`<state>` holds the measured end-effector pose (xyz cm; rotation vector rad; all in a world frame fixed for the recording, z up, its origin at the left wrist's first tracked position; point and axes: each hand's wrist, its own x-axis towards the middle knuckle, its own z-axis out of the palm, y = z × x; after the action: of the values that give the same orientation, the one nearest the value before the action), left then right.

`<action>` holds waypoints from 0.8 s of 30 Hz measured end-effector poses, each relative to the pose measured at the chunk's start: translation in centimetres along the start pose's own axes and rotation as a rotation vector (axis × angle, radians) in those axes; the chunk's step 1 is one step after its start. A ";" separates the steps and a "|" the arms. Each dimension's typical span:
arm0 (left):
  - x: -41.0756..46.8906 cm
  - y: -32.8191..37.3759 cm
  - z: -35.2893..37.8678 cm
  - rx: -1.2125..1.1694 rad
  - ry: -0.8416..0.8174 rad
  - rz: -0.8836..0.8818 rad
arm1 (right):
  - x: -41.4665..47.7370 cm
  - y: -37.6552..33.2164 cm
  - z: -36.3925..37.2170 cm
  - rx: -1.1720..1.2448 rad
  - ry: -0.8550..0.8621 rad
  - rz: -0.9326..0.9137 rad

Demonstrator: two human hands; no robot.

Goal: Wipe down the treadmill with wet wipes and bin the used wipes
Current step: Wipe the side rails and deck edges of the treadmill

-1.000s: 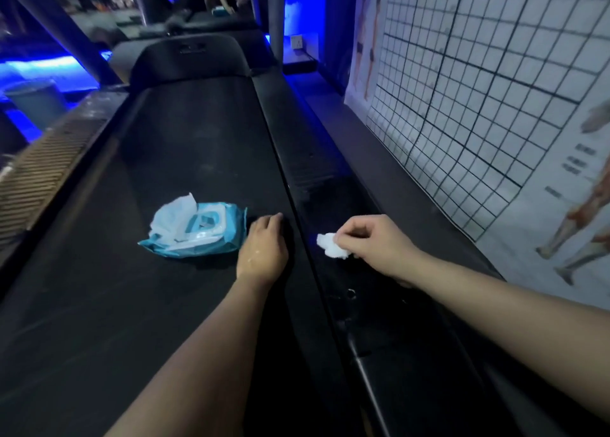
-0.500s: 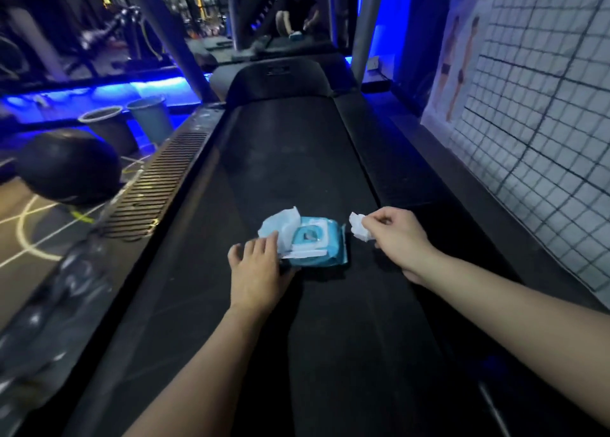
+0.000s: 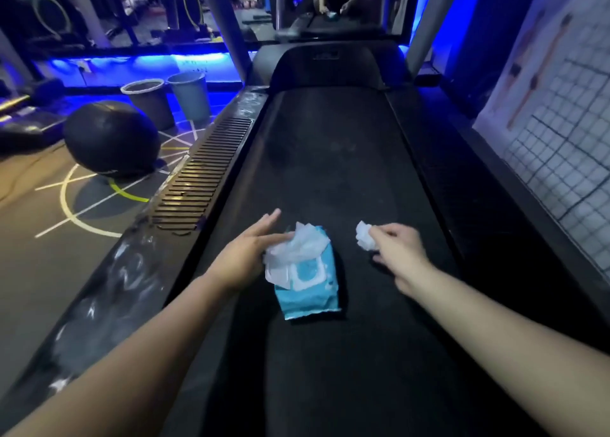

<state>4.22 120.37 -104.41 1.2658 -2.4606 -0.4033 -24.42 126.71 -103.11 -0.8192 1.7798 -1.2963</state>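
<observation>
**Wipes on the treadmill belt**

Blue strip lighting ran along the far wall of the gym, and the black treadmill belt (image 3: 330, 159) stretched away from me toward its dark front hood (image 3: 325, 65). On the belt, between my arms, lay the blue pack of wet wipes (image 3: 308, 286) with its flap open and a fresh white wipe (image 3: 298, 245) bunched up out of the opening. My left hand (image 3: 246, 255) rested at the pack's left edge, fingers spread and straight, their tips touching that loose wipe without closing on it. My right hand (image 3: 397, 250) hovered just to the right of the pack, thumb and fingers pinched on a small crumpled used wipe (image 3: 364, 237). To my left the ribbed side rail (image 3: 201, 179) of the treadmill caught some light. Beyond it, on the marked floor, sat a big black ball (image 3: 110, 138), and behind that stood two bins (image 3: 168, 101) side by side. A gridded wall chart (image 3: 561, 133) hung on my right.
</observation>
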 end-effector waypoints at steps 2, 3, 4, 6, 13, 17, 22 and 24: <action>-1.5 0.6 0.4 -0.202 0.305 -0.305 | 0.1 0.2 2.6 0.062 -0.027 0.074; -1.8 1.1 0.7 -0.334 0.472 -0.487 | 0.2 0.1 3.8 0.106 -0.036 0.106; -1.5 1.4 1.1 -0.472 0.588 -0.705 | 0.2 0.0 4.7 0.163 -0.043 0.147; 0.0 2.1 1.6 -0.771 0.456 -1.061 | 0.0 -0.1 6.0 0.274 -0.059 0.241; 1.1 7.2 3.2 -1.040 -0.037 -1.220 | -4.1 -1.2 5.1 0.513 -0.014 0.401; -2.0 12.7 0.8 -1.112 0.073 -1.313 | -7.9 -3.5 2.9 0.537 0.028 0.526; -6.7 17.1 -3.9 -1.329 0.120 -1.400 | -11.9 -11.5 2.2 0.468 -0.049 0.604; -7.3 17.4 -7.5 -1.365 0.240 -1.405 | -13.5 -15.2 3.3 0.455 -0.067 0.610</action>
<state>-1.22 135.47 -91.93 1.7464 -0.2943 -1.6409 -14.07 132.38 -86.28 -0.0494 1.4316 -1.1625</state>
